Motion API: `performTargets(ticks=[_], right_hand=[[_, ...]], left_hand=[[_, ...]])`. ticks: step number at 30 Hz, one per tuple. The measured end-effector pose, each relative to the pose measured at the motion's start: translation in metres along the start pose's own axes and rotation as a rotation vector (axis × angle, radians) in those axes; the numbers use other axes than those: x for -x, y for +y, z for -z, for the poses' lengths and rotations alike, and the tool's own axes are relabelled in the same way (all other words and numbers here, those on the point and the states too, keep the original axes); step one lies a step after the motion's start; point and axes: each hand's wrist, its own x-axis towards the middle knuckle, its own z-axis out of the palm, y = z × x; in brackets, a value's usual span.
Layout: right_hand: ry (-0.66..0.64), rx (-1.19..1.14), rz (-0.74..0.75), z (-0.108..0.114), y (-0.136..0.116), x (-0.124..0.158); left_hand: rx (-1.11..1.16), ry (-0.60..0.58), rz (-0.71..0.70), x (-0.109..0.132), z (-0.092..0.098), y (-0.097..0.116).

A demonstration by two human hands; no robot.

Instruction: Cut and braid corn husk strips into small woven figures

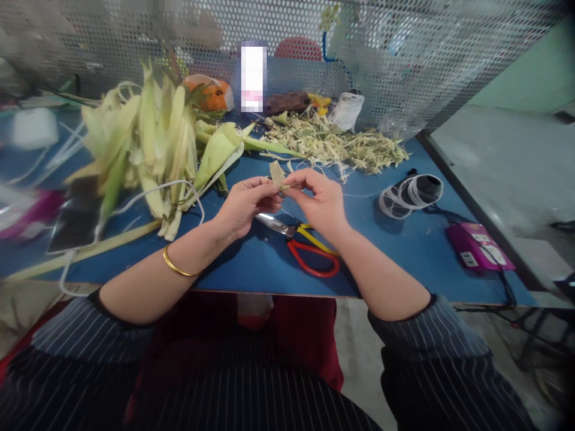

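Between my fingertips is a small pale piece of corn husk (277, 172), its flat end standing up above them. My left hand (246, 203) pinches it from the left, and my right hand (318, 196) pinches it from the right; their fingertips nearly meet. A thin white thread runs from near my right hand to a spool of thread (411, 194) lying on the right. Scissors (309, 248) with one red and one yellow handle lie on the table just below my hands, their blades partly under my left hand.
A heap of corn husks (157, 137) covers the left, beside a dark phone (75, 215) with a white cable. Shredded husk (332, 140) is piled at the back. A purple power strip (478, 246) sits at right. A perforated metal panel (287, 24) bounds the blue table.
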Motion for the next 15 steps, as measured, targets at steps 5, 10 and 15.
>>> performTargets(ticks=[5, 10, 15], right_hand=[[0.003, 0.091, 0.03, 0.0022, 0.0026, 0.002], [-0.014, 0.093, 0.045, 0.0034, 0.0017, 0.0003], [0.016, 0.021, -0.095, 0.0024, -0.0006, -0.0023]], left_hand=[[0.02, -0.026, 0.056, 0.0001, 0.0017, 0.0019], [-0.046, -0.005, -0.044, 0.0012, 0.0011, 0.0016], [-0.139, 0.009, -0.161, 0.0024, -0.0007, 0.0004]])
